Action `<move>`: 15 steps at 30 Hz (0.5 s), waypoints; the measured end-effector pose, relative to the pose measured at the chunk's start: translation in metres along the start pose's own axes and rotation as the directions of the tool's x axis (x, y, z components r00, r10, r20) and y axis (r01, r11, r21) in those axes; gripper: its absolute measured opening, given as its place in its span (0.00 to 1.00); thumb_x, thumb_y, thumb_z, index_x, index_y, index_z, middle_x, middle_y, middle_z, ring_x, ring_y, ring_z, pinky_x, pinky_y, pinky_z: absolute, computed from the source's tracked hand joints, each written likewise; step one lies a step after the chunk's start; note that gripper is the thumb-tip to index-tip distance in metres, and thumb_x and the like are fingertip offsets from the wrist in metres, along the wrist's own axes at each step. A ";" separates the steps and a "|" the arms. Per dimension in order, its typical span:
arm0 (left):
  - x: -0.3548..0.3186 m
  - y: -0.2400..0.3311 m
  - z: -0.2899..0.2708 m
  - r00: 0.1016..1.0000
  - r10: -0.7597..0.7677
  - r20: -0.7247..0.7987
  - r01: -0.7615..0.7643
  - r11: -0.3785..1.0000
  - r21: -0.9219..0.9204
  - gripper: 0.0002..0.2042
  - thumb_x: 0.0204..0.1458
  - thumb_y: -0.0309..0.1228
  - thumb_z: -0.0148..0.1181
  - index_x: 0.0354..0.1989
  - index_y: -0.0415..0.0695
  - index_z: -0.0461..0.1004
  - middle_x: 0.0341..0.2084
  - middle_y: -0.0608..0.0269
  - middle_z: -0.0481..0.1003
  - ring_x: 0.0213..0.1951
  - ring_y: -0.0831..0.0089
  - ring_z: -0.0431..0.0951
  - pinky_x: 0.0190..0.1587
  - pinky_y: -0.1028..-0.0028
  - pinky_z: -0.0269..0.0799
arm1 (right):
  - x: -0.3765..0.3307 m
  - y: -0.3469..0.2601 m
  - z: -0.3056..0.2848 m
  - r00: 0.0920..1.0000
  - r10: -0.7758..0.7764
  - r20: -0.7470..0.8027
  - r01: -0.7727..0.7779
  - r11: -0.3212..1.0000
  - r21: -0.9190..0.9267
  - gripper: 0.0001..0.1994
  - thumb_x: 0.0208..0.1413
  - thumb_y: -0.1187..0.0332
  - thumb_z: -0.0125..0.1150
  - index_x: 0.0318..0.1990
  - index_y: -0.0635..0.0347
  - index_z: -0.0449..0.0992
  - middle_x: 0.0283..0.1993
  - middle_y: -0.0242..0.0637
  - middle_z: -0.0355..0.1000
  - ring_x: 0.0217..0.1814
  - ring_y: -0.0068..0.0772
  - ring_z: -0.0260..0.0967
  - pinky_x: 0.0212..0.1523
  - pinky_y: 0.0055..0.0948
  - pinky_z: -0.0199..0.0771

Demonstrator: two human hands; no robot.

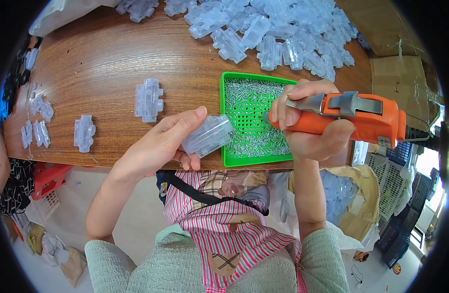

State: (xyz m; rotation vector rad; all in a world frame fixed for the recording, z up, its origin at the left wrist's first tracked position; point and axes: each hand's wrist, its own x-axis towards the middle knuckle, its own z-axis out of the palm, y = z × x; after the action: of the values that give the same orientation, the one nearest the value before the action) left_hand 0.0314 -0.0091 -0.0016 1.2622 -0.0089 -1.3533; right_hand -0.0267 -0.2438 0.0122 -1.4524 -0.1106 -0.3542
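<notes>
Brown cardboard (399, 80), dark crates (396, 234) at right

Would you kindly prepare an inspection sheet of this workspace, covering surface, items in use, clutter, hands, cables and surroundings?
Surface: brown wooden table.
Items in use: clear part; orange tool; green tray holding many metal pins.
Clutter: pile of clear parts along the far side; two loose parts lying left of the tray; smaller pieces at far left.
Hands: left hand grips the clear part; right hand grips the tool, its front end over the tray.
Cables: dark shape behind the tool; cannot tell whether it is a cable.
Surroundings: cardboard and crates at right.
</notes>
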 end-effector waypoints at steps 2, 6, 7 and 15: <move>-0.001 0.004 0.002 1.000 -0.002 0.013 0.002 1.000 0.015 0.26 0.61 0.54 0.46 0.45 0.39 0.70 0.27 0.64 0.75 0.23 0.81 0.76 0.24 0.84 0.71 | 0.000 -0.001 0.001 0.999 0.036 -0.020 -0.036 0.999 -0.007 0.40 0.51 0.26 0.43 0.39 0.65 0.67 0.20 0.32 0.60 0.17 0.25 0.60 0.18 0.26 0.64; 0.001 -0.004 0.005 0.994 0.104 0.021 -0.106 0.979 0.173 0.19 0.59 0.45 0.57 0.44 0.39 0.70 0.26 0.68 0.74 0.22 0.85 0.73 0.24 0.85 0.70 | 0.000 0.001 0.000 0.999 0.046 -0.023 -0.046 0.999 0.016 0.40 0.50 0.26 0.45 0.39 0.64 0.67 0.19 0.32 0.60 0.17 0.25 0.60 0.18 0.26 0.64; 0.001 -0.004 0.007 0.992 0.128 0.008 -0.128 0.981 0.146 0.17 0.55 0.38 0.64 0.44 0.38 0.69 0.26 0.69 0.74 0.22 0.86 0.73 0.24 0.84 0.69 | -0.001 0.001 0.001 0.999 0.043 -0.033 -0.043 0.999 0.003 0.40 0.50 0.27 0.46 0.38 0.64 0.67 0.19 0.32 0.60 0.17 0.25 0.60 0.19 0.27 0.64; 0.003 -0.006 0.011 0.965 0.264 0.003 -0.258 0.939 0.225 0.18 0.52 0.35 0.66 0.43 0.36 0.68 0.27 0.64 0.76 0.22 0.83 0.75 0.23 0.81 0.71 | -0.001 -0.003 0.003 0.999 0.028 -0.028 -0.028 1.000 0.008 0.43 0.50 0.26 0.44 0.43 0.67 0.69 0.20 0.31 0.63 0.17 0.24 0.60 0.19 0.26 0.64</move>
State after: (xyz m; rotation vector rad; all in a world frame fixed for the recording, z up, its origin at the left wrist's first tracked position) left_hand 0.0213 -0.0168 -0.0025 1.4131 -0.3087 -1.1266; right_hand -0.0283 -0.2411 0.0149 -1.4394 -0.0695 -0.3507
